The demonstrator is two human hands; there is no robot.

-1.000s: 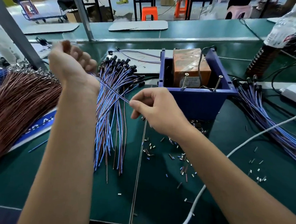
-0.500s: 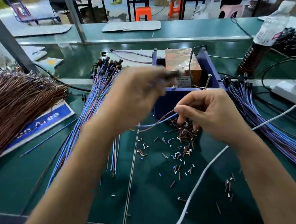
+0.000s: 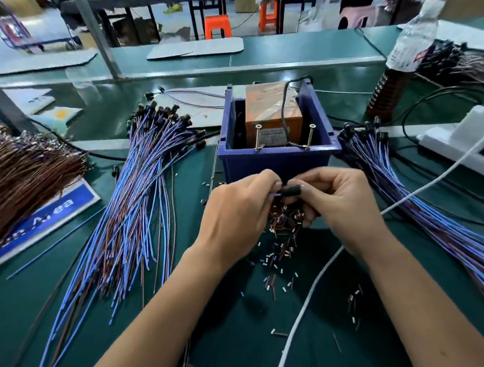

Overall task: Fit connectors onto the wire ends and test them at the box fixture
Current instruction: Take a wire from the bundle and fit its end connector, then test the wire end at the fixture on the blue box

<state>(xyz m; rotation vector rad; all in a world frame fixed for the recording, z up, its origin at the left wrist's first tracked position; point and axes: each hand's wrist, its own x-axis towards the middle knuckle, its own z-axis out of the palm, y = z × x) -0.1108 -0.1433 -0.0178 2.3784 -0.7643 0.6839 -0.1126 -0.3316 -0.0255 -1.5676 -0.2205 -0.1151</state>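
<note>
Both hands meet just in front of the blue box fixture (image 3: 276, 160), close enough that a finished end would have only a short way to go to the two upright screws (image 3: 310, 136) standing at its front rim, which look like the test contacts. The right hand (image 3: 344, 206) pinches a small black connector (image 3: 291, 190) between thumb and fingertips, holding it level and end-on toward the other hand; the left hand (image 3: 239, 211) is curled round a blue wire (image 3: 275, 194), of which only a short stub shows, pointing into the connector. Holding each part near its tip probably keeps the thin wire from bending as it is pushed in. Whether it is fully seated cannot be told, since the fingers cover the joint. Directly beneath the hands lies a scatter of small cut sleeve pieces (image 3: 283, 228) on the green surface (image 3: 225, 338). To the left a fan of blue and brown wires (image 3: 137, 205) lies within easy reach, likely the supply; a similar bundle (image 3: 404, 199) lies on the right, perhaps the finished side.
</note>
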